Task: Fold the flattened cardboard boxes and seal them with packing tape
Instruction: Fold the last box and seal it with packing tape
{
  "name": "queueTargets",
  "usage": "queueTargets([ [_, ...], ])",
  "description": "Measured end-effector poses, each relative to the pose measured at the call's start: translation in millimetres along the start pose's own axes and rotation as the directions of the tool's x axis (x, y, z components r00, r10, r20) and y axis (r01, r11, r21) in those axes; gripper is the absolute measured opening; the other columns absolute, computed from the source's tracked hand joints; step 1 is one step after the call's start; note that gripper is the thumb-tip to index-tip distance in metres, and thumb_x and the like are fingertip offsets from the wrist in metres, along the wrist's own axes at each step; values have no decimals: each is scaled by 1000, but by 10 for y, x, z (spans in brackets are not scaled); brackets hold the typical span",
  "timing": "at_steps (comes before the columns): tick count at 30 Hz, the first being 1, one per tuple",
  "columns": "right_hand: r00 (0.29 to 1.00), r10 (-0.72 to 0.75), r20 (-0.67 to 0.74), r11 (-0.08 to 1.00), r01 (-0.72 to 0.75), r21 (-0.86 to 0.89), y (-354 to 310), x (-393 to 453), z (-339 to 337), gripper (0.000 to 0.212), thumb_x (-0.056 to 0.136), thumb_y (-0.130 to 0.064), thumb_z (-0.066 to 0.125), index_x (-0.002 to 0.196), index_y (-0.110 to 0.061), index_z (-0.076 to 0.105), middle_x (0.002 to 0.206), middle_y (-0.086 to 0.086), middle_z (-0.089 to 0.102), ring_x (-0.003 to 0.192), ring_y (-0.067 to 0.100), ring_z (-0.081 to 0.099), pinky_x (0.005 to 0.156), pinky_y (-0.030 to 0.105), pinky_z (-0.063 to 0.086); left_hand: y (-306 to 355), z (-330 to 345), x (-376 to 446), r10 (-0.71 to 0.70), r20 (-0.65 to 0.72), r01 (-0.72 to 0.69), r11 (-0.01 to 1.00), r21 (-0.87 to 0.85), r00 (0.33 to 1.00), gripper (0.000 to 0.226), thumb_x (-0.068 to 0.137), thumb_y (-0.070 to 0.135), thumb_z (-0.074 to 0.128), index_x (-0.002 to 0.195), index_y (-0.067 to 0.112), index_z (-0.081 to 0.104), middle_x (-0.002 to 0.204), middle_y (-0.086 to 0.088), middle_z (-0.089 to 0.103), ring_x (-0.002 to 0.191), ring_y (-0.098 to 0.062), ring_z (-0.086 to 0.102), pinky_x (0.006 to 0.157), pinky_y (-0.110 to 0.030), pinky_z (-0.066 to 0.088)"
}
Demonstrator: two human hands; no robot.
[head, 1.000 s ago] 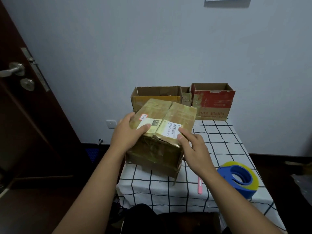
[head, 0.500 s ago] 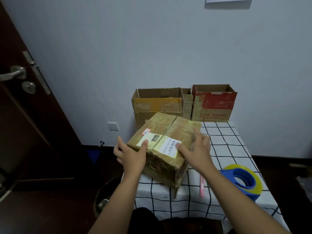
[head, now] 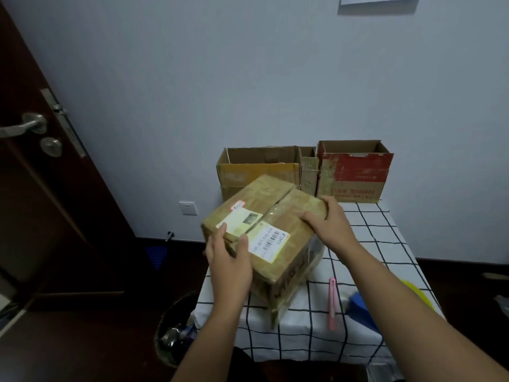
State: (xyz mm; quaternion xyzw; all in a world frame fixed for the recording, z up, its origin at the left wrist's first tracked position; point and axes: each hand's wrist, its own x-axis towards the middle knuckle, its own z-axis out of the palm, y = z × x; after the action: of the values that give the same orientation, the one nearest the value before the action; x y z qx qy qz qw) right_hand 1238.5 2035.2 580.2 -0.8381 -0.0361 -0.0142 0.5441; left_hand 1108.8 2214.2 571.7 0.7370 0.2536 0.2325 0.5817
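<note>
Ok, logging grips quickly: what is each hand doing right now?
Left hand: gripping the brown taped cardboard box near corner.
Right hand: gripping its far edge.

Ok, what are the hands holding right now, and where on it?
Both hold the taped cardboard box: the left hand grips its near left corner by the labels, the right hand clasps the far right top edge.
</note>
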Motion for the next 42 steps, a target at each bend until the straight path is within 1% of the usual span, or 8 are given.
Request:
queueTargets([
  [4, 992, -108, -71, 985, 97, -142, -117, -340, -157, 54, 91, -51, 58, 135, -25, 41, 124, -3, 45, 108, 17, 48, 89, 38, 44, 226, -213, 416, 11, 152, 14, 987, -161, 988, 27, 98, 27, 57, 115, 48, 61, 127, 3, 59, 99, -16, 68, 70, -31, 60],
  [9, 992, -123, -31, 971, 114, -212, -4, -761, -146, 50, 94, -55, 52, 132, -24, 43, 121, -5, 51, 103, 14, 53, 81, 35, 47, 319, -368, 804, -49, 400, 81, 995, -62, 915, 27, 97, 20, 60, 119, 33, 65, 127, -3, 60, 100, -18, 68, 70, -29, 59],
  [15, 999, 21, 24, 955, -13, -295, 156, -928, -11, 69, 83, -71, 55, 133, -26, 39, 120, -9, 56, 100, 11, 53, 74, 29, 45, 134, -308, 953, -69, 391, 38, 995, 88, 918, 25, 94, 23, 64, 118, 30, 67, 127, -5, 60, 94, -17, 68, 64, -27, 56],
  [21, 995, -96, 19, 944, 97, -315, 96, -900, 108, 77, 84, -71, 53, 147, -36, 28, 137, -10, 51, 118, 14, 53, 89, 33, 49, 67, -316, 1020, -2, 274, -40, 988, 148, 962, 28, 95, 26, 63, 123, 30, 66, 127, -3, 58, 94, -18, 67, 72, -34, 58],
  [25, 991, -118, 60, 877, 132, -462, 88, -972, 73, 66, 87, -72, 42, 145, -41, 33, 119, -8, 48, 95, 11, 53, 74, 27, 45, 94, -275, 1003, 32, 311, -97, 976, 196, 950, 29, 98, 28, 59, 126, 29, 64, 123, 1, 58, 90, -11, 63, 65, -24, 50],
  [29, 994, -93, 58, 870, 109, -480, 165, -1016, 114, 78, 79, -78, 30, 147, -40, 33, 114, -9, 45, 93, 10, 52, 76, 29, 51, 90, -205, 943, 41, 331, -199, 865, 461, 943, 35, 102, 35, 49, 135, 28, 56, 128, 1, 57, 96, -11, 58, 72, -27, 48],
  [34, 994, -92, 54, 884, 107, -456, 186, -1010, 126, 80, 78, -79, 28, 148, -41, 32, 117, -9, 44, 94, 8, 51, 75, 30, 52, 173, -32, 712, 225, 465, -517, 365, 775, 856, 48, 104, 47, 30, 149, 32, 34, 164, -2, 13, 151, -30, 7, 120, -50, 12],
  [42, 981, -128, 146, 945, 165, -282, 326, -993, 51, 72, 89, -69, 38, 152, -43, 15, 130, -12, 40, 111, 9, 51, 88, 33, 50, 63, 250, 397, 127, 547, -550, 384, 742, 827, 62, 96, 69, 16, 153, 44, 17, 164, 3, 14, 152, -26, 0, 121, -45, 4],
])
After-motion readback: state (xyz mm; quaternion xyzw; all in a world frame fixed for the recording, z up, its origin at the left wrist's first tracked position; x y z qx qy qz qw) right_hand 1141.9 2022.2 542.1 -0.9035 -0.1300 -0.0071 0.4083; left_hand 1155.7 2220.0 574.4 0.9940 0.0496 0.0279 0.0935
